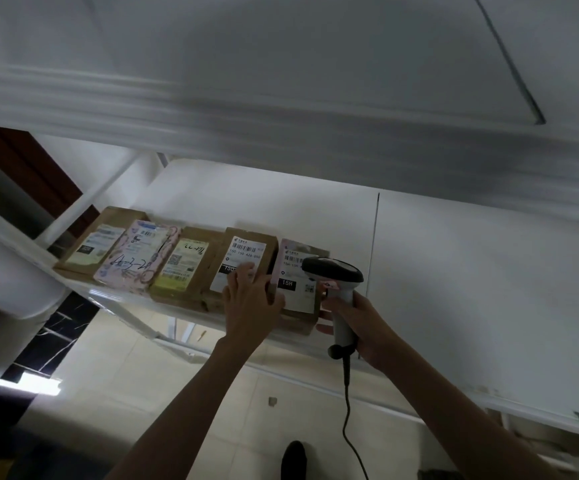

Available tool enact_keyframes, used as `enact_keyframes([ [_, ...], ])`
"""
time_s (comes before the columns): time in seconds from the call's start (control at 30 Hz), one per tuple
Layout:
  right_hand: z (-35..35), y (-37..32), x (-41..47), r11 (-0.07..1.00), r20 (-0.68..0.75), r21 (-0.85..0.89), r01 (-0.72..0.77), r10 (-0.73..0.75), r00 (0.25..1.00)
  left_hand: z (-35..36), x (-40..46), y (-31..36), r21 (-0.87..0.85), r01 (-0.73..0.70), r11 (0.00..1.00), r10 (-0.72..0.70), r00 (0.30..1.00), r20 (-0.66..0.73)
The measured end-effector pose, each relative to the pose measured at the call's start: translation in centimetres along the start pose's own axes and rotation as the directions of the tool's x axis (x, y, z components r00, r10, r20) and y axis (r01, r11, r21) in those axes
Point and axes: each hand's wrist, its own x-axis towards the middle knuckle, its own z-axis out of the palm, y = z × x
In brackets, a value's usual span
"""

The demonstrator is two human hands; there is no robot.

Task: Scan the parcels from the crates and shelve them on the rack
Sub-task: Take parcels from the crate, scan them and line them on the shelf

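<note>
A flat cardboard parcel (246, 268) on the smooth white shelf (454, 271) is pressed by the left hand (250, 299), fingers straight; at its 3 o'clock, a glossy scanner (336, 289) is gripped by the right hand (360, 323). Labels are blurred.

One head-worn wide-angle view, aimed forward and slightly up, close on the rack shelf (419, 271) at arm's reach.

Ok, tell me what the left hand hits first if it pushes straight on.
The left hand already rests on the white-labelled brown parcel, so it would push that parcel deeper onto the shelf, probably toward the back wall.
</note>
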Motion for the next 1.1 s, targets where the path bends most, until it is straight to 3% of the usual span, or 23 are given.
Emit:
enact_keyframes([
  [0.2,0.8,0.2,0.4,1.0,0.01,0.013,0.016,-0.016,1.0,0.5,-0.4,-0.7,-0.145,-0.16,0.976,0.158,0.987,-0.021],
  [0.4,1.3,0.2,0.9,1.0,0.01,0.015,0.019,-0.019,1.0,1.0,0.2,-1.6,-0.033,-0.167,0.985,0.168,0.985,0.025],
  [0.6,-0.4,0.5,-0.6,0.999,-0.022,0.052,0.002,-0.001,1.0,0.5,0.5,-1.2,-0.089,-0.155,0.984,0.157,0.988,0.009],
  [0.8,-3.5,0.2,-4.0,0.995,-0.08,0.09,0.047,-0.04,0.996,0.8,-0.8,2.6,-0.249,-0.302,0.92,0.287,0.953,-0.097],
  [1.1,-10.8,0.7,-13.2,0.973,-0.233,0.161,0.165,-0.126,0.964,4.9,-5.0,11.9,-0.364,-0.387,0.847,0.432,0.9,0.049],
])
